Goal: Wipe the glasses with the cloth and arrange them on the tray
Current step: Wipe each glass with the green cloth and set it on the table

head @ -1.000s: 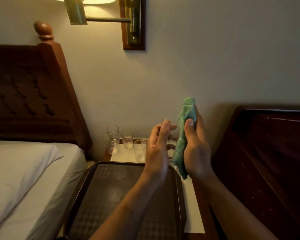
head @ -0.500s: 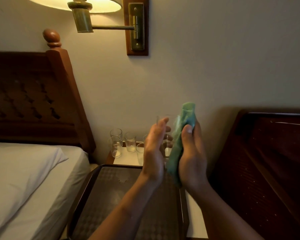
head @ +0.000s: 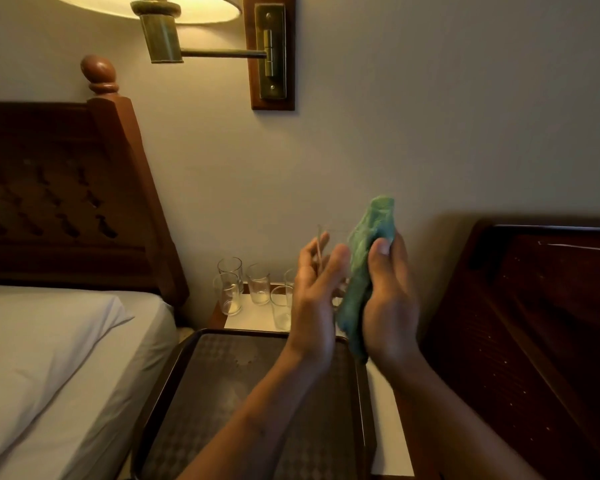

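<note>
While a clear glass [head: 336,239] is held up above the far right corner of the tray [head: 160,393], it is pressed from the right by a green cloth [head: 369,251]. The cloth is gripped in the right hand [head: 390,299], thumb laid across its front, fingers wrapped behind. The left hand [head: 314,299] is loosely spread; the glass appears to be pinched between its thumb and its nearly straight fingers, though the clear wall is hard to trace against the skin.

The tray is set close below the forearms, its raised rim running between the bed [head: 49,358] on the left and the white nightstand top [head: 246,318] behind and to the right. Further glasses [head: 258,284] are grouped upright at the back of the nightstand, near the wall and apart from the tray's far rim. Room is bounded by the left headboard [head: 66,202] and the dark headboard [head: 534,323] on the right, which stands just beside the right forearm. A wall lamp [head: 167,36] is mounted well above.

Compared with half a second before, the left fingers are fanned wider, and the cloth's top is carried slightly higher. The grouped glasses are unmoved.
</note>
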Demonstrator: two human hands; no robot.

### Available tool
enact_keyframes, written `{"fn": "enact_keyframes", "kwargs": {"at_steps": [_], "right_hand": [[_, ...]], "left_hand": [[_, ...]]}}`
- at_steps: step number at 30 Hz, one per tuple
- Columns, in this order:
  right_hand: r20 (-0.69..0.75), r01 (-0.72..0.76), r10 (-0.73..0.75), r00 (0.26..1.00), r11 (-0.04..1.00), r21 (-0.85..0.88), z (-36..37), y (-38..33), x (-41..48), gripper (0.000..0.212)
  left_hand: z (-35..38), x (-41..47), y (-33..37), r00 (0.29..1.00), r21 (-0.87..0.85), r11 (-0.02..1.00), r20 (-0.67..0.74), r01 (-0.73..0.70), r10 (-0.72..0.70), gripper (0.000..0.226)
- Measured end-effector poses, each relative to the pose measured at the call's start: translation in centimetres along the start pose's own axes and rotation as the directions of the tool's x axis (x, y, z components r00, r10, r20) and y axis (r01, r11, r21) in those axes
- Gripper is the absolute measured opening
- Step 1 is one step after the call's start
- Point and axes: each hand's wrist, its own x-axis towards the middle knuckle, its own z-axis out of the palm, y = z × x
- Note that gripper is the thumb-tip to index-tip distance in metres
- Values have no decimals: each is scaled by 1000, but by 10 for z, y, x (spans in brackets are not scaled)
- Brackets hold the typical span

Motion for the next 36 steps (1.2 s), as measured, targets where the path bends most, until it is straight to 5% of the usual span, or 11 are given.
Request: {"fn": "enact_keyframes", "kwargs": {"at_steps": [4, 11, 17, 22, 25, 31, 36], "right_hand": [[159, -34, 35, 987, 999, -9, 5, 15, -24, 62], [-63, 15, -13, 998, 999, 34, -8, 2, 22, 31], [83, -6, 7, 996, 1000, -15, 7, 22, -22, 61], [-21, -84, 86, 996, 993, 86, -7, 1, 8, 32], [-34, -102, 108, 994, 985, 140, -6, -1, 11, 33], [110, -143, 138, 984, 989, 44, 5, 21, -26, 57], [-41, -65, 66, 997, 997, 35, -4, 0, 3, 30]], "left_hand": [[-4, 9, 13, 994, 6, 1000, -111, 23, -22, 57], [3, -13, -9, 994, 55, 992, -1, 110, -110, 54], [-5, 14, 4, 987, -4, 998, -148, 64, -64, 38], [-5, -7, -13, 998, -14, 999, -40, 46, -47, 51], [-2, -10, -10, 1000, 18, 1000, 10, 8, -8, 51], [-6, 11, 10, 993, -34, 999, -114, -29, 25, 50], [-4, -11, -12, 1000, -36, 999, -1, 21, -21, 46]]}}
